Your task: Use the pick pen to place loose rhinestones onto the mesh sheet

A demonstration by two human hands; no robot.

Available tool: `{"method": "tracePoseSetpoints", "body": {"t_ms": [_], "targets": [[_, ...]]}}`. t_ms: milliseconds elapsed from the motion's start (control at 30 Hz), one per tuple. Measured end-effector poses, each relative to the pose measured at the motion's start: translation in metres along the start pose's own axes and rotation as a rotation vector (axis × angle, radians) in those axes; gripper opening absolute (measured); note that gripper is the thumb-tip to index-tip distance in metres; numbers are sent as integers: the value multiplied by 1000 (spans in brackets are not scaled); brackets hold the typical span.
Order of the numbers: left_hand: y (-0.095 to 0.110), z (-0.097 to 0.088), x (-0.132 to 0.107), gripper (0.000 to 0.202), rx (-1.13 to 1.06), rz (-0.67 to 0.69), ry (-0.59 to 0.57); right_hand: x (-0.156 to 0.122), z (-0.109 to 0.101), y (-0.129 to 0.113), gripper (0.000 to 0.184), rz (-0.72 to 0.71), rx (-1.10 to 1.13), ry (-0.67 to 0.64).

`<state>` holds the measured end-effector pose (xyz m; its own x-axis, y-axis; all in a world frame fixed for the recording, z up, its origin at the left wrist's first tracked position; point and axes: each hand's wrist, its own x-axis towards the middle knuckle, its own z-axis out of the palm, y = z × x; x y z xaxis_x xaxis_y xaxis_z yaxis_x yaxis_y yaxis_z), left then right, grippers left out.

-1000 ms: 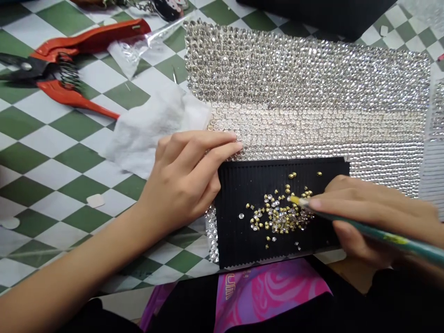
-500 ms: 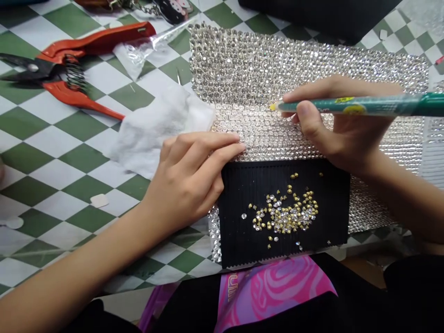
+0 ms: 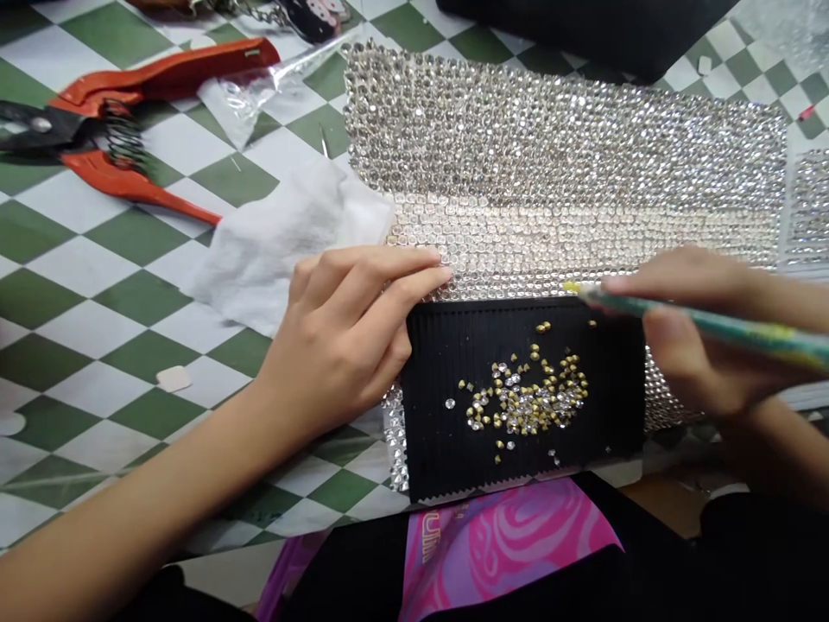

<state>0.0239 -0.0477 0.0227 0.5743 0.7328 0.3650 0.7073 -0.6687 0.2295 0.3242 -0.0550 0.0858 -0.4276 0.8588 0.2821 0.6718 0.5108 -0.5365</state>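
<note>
A big sheet of clear rhinestones [image 3: 563,164] lies on the checked table. On its near edge rests a black ribbed tray [image 3: 440,432] holding several loose gold-backed stones [image 3: 528,397]. My left hand [image 3: 343,333] lies on the tray's left end, its fingers together and flat, the fingertips touching the sheet. My right hand [image 3: 699,337] grips a green picker pen [image 3: 712,326]. The pen's yellow tip hovers over the tray's far edge, just above the loose stones.
Red-handled pliers [image 3: 123,112] lie at the far left beside a clear plastic bag [image 3: 252,91]. A white tissue [image 3: 272,242] sits left of the sheet. A black case [image 3: 583,26] stands at the back. Pink patterned cloth [image 3: 505,540] shows at the near edge.
My right hand carried the pen from the loose stones up to the sheet, then came back down to the tray's far edge. My left hand stayed put.
</note>
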Motion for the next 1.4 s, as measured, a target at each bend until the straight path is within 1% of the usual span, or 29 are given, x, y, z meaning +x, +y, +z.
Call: {"method": "tracePoseSetpoints", "body": {"t_ms": [67,133,200,300,400,567,667,800,900,1033,1133,1200,1300,1367,1400], "targets": [[0,0,-1,46,5,-2,2,-21,-5,-12,43,-4,25,-39],[0,0,-1,47,0,-12,-9,-36,-7,-21,50,32,58,-83],[0,0,-2,48,-5,-28,-25,-45,-7,-27,50,60,96,-121],[-1,0,-2,49,-9,-32,-27,-52,-5,-31,45,58,151,-86],[-1,0,-3,50,-38,-37,-29,-57,-4,-32,42,100,164,-40],[-3,0,-5,55,-105,-83,-59,-63,-6,-33,43,103,149,-59],[-3,0,-5,56,-131,-92,-56,-63,-4,-34,44,128,159,-66],[-2,1,-5,55,-114,-82,-51,-62,-2,-35,44,128,167,-41],[-2,1,-5,56,-115,-87,-56,-61,-7,-35,42,123,144,-103],[-2,0,-4,57,-85,-75,-62,-58,-14,-34,45,95,133,-102],[-1,0,-3,54,-55,-52,-45,-54,-17,-34,48,62,125,-155],[0,1,-3,51,-25,-34,-32,-51,-18,-34,47,88,98,-130],[0,2,-1,47,-10,-16,-13,-40,-15,-31,41,125,31,-34],[0,1,-1,47,-22,-14,-7,-27,-10,-22,35,88,-28,86],[-1,1,-1,48,-31,-17,-12,-19,-6,-15,33,64,-55,111]]}}
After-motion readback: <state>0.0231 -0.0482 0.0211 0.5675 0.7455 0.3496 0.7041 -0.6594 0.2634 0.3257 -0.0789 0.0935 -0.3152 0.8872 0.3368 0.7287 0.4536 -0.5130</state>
